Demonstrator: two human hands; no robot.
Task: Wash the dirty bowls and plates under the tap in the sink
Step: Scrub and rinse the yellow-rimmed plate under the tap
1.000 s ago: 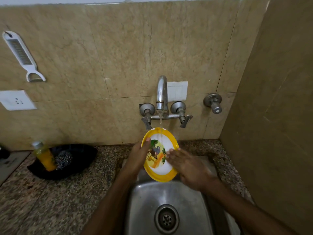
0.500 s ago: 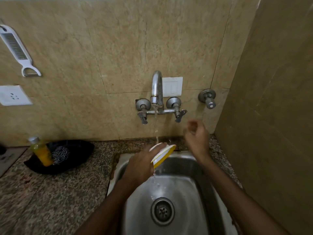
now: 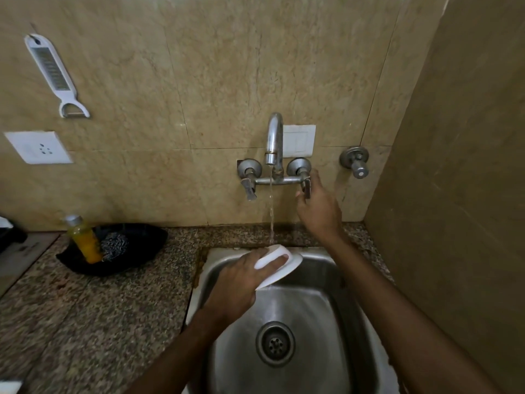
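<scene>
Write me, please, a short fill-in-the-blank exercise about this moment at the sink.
The left hand holds the plate over the ____.
The right hand holds the ____ lever of the tap.
Water from the tap falls onto the ____.
The yellow bottle stands in a ____ tray.
Missing words: sink; right; plate; black.

plate [image 3: 284, 272] showing white, sink [image 3: 312, 308] gleaming silver-grey, left counter [image 3: 113, 302] showing brown-black speckle, far tiles [image 3: 216, 81] showing veined beige, bottle [image 3: 85, 244] glowing yellow
</scene>
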